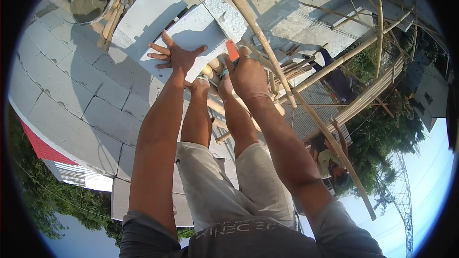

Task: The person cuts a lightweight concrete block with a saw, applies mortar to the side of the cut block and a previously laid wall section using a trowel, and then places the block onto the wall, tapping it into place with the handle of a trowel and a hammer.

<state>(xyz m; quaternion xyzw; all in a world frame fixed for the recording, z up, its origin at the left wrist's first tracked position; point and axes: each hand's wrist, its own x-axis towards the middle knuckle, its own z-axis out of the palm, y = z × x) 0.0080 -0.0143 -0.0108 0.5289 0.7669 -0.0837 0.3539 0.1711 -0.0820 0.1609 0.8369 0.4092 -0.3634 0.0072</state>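
Left hand (180, 59) with pale block (197, 32) beneath

Saw handle (232, 50) is orange-red. Block (198, 31): pale grey-white. Blockwork (67, 86) is grey, gridded with darker joint lines. Bamboo pole (258, 28): tan-yellow. Mortar (88, 2): dull grey. Shorts (205, 174): light beige. Shirt (253, 246) is dark grey with pale lettering. Roof (43, 142): red.

Building site, bamboo scaffolding (379, 31), blockwork (101, 118)
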